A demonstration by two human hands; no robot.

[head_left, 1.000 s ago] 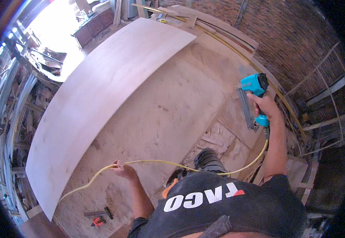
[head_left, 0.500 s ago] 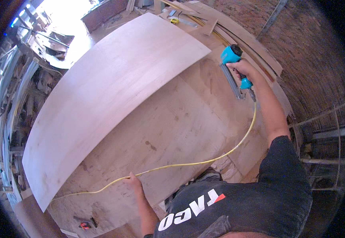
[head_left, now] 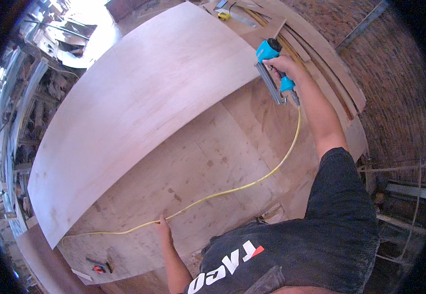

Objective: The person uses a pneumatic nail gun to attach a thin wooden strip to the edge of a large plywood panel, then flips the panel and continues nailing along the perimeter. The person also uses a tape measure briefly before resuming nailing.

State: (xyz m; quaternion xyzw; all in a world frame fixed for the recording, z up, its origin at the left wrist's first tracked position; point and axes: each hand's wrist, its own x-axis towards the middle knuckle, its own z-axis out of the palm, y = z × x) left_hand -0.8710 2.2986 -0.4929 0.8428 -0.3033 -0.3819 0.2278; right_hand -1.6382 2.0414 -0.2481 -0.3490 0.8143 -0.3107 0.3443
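My right hand (head_left: pixel 282 65) is wrapped round the handle of a teal and black air nail gun (head_left: pixel 270 49). Its grey magazine (head_left: pixel 269 82) slants down beside the right end of a large pale plywood panel (head_left: pixel 144 88). From the gun's base a yellow air hose (head_left: pixel 232 190) curves down and runs left across the work surface. Near the lower middle, my left hand (head_left: pixel 163 228) grips that hose between thumb and fingers. I cannot tell whether the nose of the gun touches the panel.
Beneath the panel lies a wide, stained wooden sheet (head_left: pixel 193 166). A yellow tape measure (head_left: pixel 223 15) sits at the back, near long wood strips (head_left: pixel 316 63). A small red and black tool (head_left: pixel 98 268) lies at the lower left.
My right hand has carried the nail gun left and farther away, to the panel's right end. The hose has shifted with it. My left hand keeps its hold on the hose.
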